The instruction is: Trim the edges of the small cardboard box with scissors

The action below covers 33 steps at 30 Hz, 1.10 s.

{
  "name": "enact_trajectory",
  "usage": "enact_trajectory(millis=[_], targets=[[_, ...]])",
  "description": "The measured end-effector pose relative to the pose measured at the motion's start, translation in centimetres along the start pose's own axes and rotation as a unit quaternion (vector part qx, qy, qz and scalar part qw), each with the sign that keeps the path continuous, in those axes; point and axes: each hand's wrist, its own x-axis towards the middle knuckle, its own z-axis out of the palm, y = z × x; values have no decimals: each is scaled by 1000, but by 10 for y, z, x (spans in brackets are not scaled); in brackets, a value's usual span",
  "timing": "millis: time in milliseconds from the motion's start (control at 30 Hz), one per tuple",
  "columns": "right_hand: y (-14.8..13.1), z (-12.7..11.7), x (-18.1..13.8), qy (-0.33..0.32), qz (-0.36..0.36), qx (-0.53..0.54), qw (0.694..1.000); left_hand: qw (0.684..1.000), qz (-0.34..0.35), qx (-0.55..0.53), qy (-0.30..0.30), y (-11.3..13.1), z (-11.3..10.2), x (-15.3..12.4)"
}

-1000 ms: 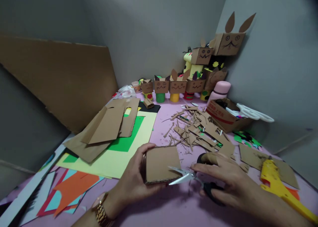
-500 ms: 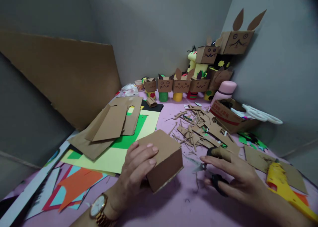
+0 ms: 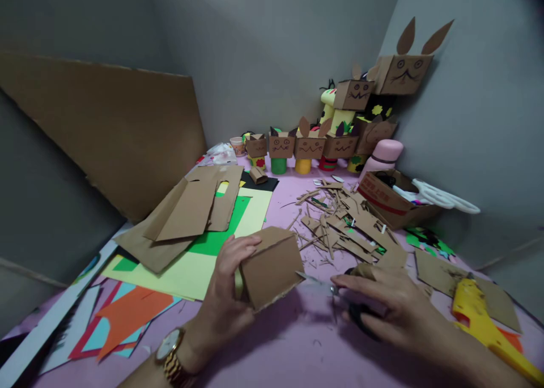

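Note:
My left hand [image 3: 227, 297] grips a folded brown cardboard box piece [image 3: 272, 266] just above the pink table [image 3: 293, 348], fingers over its top edge; a gold watch sits on that wrist. My right hand [image 3: 399, 308] holds black-handled scissors [image 3: 340, 297], fingers through the loops. The blade tips point left and touch the lower right edge of the cardboard piece. Both hands work near the table's front middle.
Cardboard scraps [image 3: 344, 224] lie behind the hands. Coloured paper sheets and cardboard flats [image 3: 191, 212] lie left. A yellow glue gun [image 3: 480, 320] lies right. An open carton [image 3: 395, 201] and cardboard animal figures [image 3: 310, 144] stand at the back corner. A big cardboard sheet [image 3: 106, 127] leans left.
My left hand has turned the cardboard piece from a flat face to a tilted box shape. The scissors drew back to the right, then returned to its lower edge.

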Motion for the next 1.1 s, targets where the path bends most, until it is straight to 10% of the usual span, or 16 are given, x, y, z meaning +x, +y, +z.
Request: enact_trajectory(millis=[167, 500, 800, 1100], targets=[[-3, -1, 0, 67, 29, 12, 997, 977, -188, -92, -34, 8, 2, -2], [-5, -6, 0, 10, -29, -67, 997, 992, -102, -59, -37, 6, 3, -2], [-12, -16, 8, -132, 55, 43, 989, 926, -296, -193, -132, 15, 2, 8], [-17, -25, 6, -180, 80, 53, 979, 920, -291, -218, -147, 12, 6, 9]])
